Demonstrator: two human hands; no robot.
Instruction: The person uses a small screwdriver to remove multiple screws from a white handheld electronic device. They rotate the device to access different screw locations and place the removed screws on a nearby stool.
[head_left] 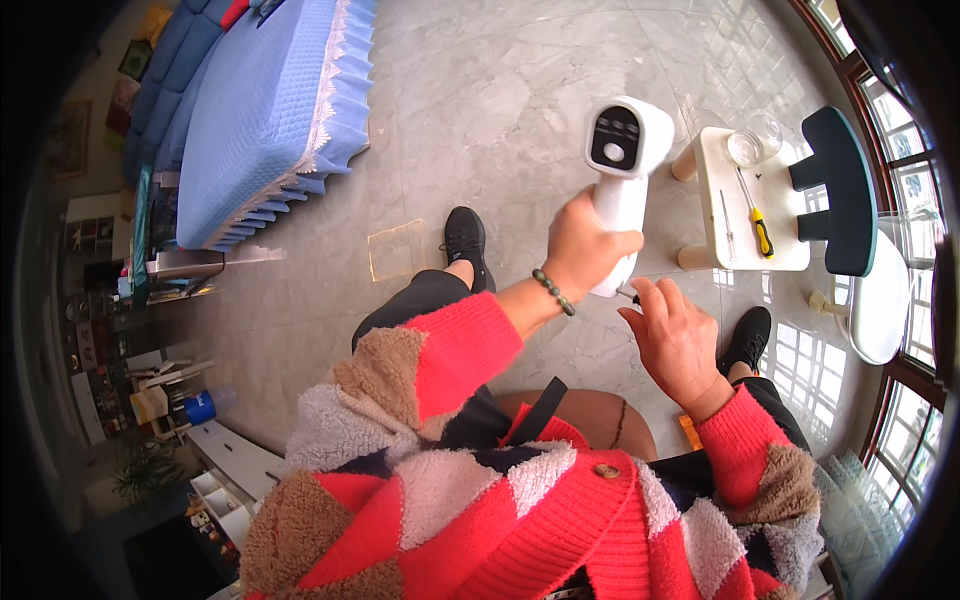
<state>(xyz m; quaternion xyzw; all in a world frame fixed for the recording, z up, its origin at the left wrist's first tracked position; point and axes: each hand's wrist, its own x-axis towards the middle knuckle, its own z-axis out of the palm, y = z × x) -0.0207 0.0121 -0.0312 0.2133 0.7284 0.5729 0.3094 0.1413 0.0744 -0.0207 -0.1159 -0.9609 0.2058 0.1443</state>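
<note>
My left hand is wrapped round the handle of a white handheld device. The device has a wide head with a glossy black panel and a round pale button; it is held upright above the floor. Just beside the handle's lower end is my right hand, its thumb and fingers pinched together. A thin dark piece shows at those fingertips, against the handle's base, too small to name. Part of the handle is hidden behind my left fingers.
To the right stands a small cream chair with a dark teal backrest. On its seat lie a yellow-and-black screwdriver, a thin metal rod and a clear bowl. A blue-covered daybed stands far left.
</note>
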